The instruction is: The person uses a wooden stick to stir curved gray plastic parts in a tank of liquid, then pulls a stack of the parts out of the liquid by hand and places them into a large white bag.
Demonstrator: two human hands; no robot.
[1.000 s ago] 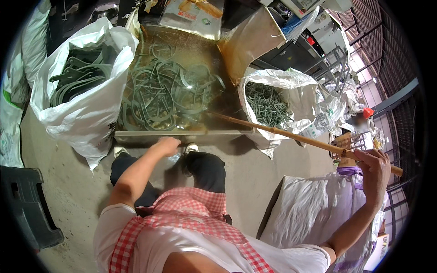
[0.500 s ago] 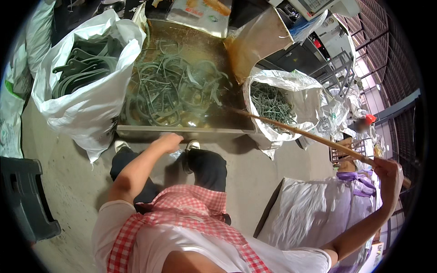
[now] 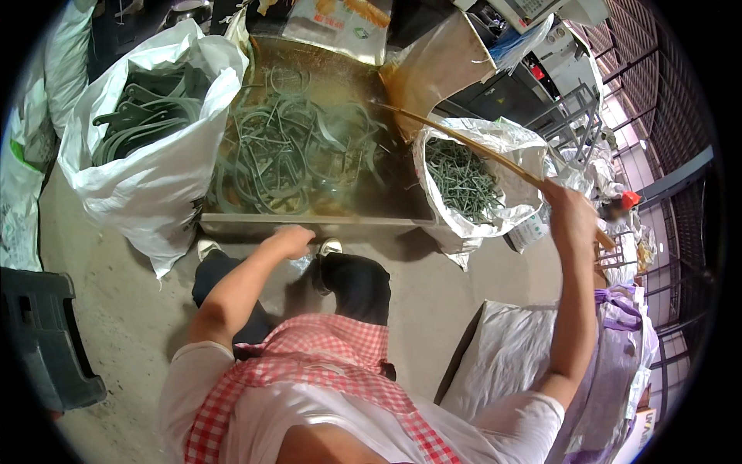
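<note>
My right hand (image 3: 570,213) is wrapped round a long wooden stick (image 3: 471,144), raised to the right above a white sack of short green pieces. The stick's thin tip reaches over the far right part of a shallow metal tank (image 3: 325,222). Murky liquid fills the tank, with a tangle of thin grey-green curved strips (image 3: 270,151) in it. My left hand (image 3: 294,241) is closed, close to the tank's front wall; whatever its fingers hold is hidden. Just below that hand shows a bit of clear plastic (image 3: 299,267).
At the left stands a white woven sack (image 3: 139,193) full of green curved pieces. The sack of short pieces (image 3: 495,224) touches the tank's right side. A brown sheet (image 3: 433,73) leans at the back right. A dark plastic stool (image 3: 46,340) and a large white-and-purple bundle (image 3: 510,348) flank me.
My right hand has swung inward and forward with the stick. The stick's tip has moved from the tank's front right toward its far right. My left hand stays almost in place.
</note>
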